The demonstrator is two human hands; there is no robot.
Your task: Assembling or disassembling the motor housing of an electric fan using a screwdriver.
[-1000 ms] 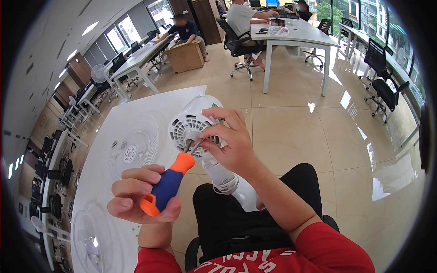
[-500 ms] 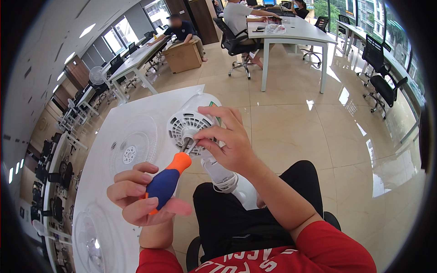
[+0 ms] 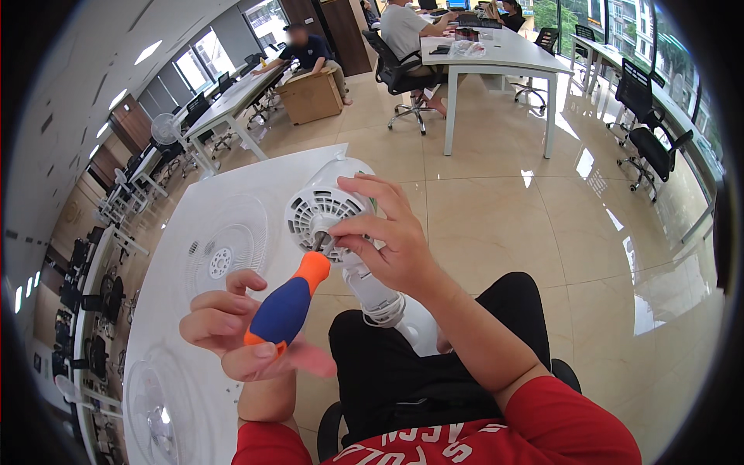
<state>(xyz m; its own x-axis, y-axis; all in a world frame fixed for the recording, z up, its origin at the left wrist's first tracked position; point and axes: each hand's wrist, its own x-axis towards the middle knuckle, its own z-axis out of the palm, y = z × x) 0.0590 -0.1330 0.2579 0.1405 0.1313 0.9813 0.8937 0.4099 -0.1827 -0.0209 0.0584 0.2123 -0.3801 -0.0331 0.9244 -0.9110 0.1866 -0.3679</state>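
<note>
My left hand (image 3: 232,329) grips a screwdriver (image 3: 288,301) with an orange and blue handle, its tip set against the front of a white fan motor housing (image 3: 318,213). My right hand (image 3: 387,236) rests on the housing, thumb and forefinger pinched near the screwdriver's tip. The fan's white neck and coiled cord (image 3: 380,298) run down toward my lap. The shaft of the screwdriver is mostly hidden by my fingers.
A white table (image 3: 263,178) at my left holds a white fan grille (image 3: 225,248) and a clear fan blade part (image 3: 159,407). Behind are desks, office chairs, a cardboard box (image 3: 310,94) and seated people. Tiled floor lies to the right.
My left hand has turned the screwdriver handle, its fingers shifting around the grip. My right hand stays on the motor housing.
</note>
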